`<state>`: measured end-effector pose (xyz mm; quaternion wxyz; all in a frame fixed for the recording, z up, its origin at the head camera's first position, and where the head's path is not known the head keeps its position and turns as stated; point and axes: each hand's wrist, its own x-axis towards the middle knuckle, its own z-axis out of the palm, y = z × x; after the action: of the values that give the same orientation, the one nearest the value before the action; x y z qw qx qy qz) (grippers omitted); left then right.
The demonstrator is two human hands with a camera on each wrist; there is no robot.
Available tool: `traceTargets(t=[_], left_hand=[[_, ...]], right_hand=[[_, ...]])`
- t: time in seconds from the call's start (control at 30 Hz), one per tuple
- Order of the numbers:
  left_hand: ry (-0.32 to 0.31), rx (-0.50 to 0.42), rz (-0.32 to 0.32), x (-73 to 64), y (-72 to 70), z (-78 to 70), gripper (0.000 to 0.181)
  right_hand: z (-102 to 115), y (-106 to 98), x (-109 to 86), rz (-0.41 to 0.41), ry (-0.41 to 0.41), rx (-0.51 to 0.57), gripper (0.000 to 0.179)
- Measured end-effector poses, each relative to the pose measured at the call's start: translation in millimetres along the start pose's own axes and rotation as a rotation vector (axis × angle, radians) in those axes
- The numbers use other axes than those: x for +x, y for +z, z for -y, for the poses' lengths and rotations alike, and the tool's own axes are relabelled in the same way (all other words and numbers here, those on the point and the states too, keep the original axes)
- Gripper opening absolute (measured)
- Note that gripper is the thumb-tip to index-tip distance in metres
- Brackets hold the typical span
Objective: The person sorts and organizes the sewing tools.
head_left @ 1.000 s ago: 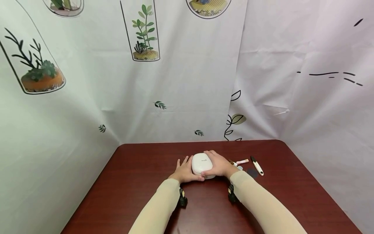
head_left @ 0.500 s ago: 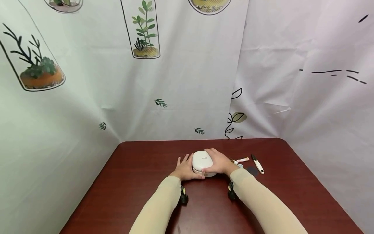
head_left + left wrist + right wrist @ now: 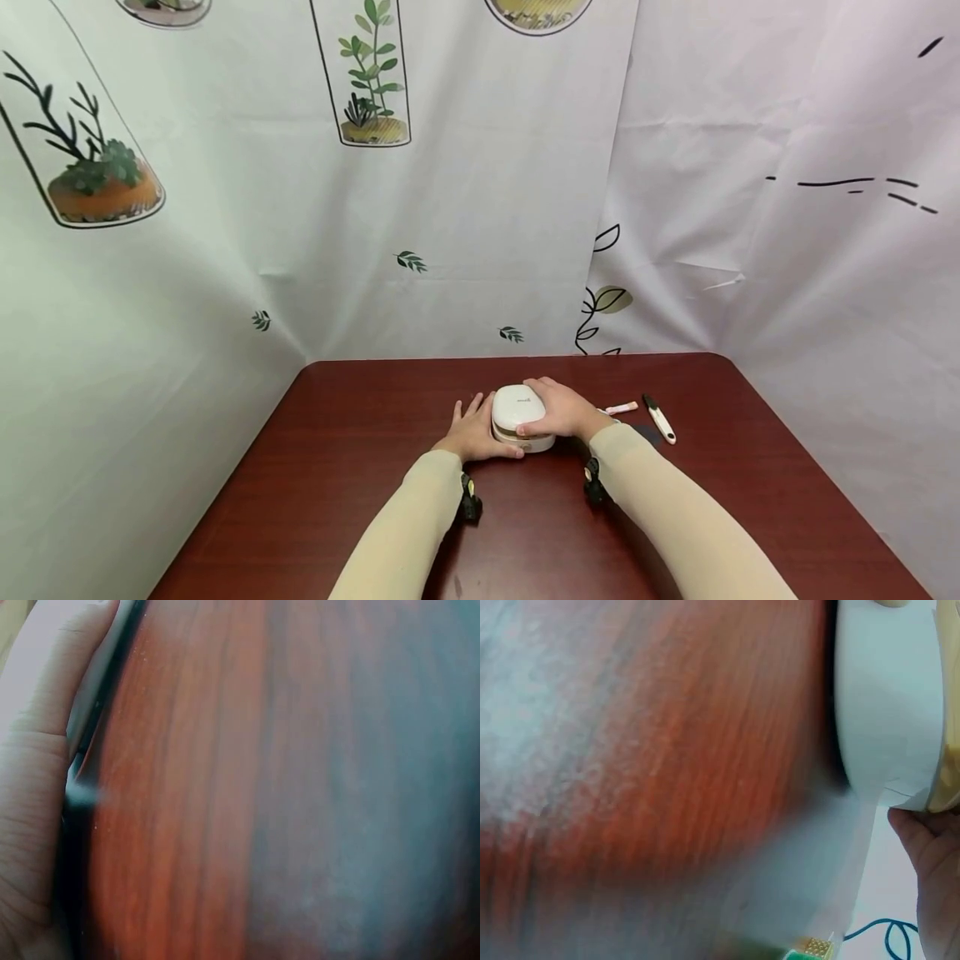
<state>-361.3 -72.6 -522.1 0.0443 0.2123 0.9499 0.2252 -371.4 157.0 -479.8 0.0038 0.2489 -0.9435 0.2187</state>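
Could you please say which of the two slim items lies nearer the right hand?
The pinkish item; the white item with a dark end lies farther from the right hand.

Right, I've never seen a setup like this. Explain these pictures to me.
There is no machine here, just a person's bare hands, with pale sleeves. The wide picture comes from a camera worn on the head, looking forward and down. It shows the left hand and right hand holding a rounded white case on a dark red-brown table. To the case's right lie a small pink-and-white item and a white tool with a black end; their use is unclear. White cloth printed with plants hangs behind.

The two close, partly blurred pictures come from the wrists: the left shows mostly table beside part of the hand, the right shows table with the case at its edge.
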Motion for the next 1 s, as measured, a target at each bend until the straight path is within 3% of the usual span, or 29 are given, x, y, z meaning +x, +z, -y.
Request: traceTargets(t=[0.5, 0.77, 1.0], left_hand=[[0.007, -0.012, 0.003, -2.9, -1.1, -0.1, 0.128], [0.021, -0.026, 0.003, -3.8, -0.4, 1.4, 0.13], [0.027, -0.029, -0.004, -2.2, 2.1, 3.3, 0.132]], right_hand=[[3.9, -13.9, 3.8, 0.075, 0.016, 0.018, 0.1], [4.5, -23.2, 8.2, 0.13, 0.03, 0.103, 0.093], [8.9, -34.1, 11.3, 0.166, 0.096, 0.193, 0.084]])
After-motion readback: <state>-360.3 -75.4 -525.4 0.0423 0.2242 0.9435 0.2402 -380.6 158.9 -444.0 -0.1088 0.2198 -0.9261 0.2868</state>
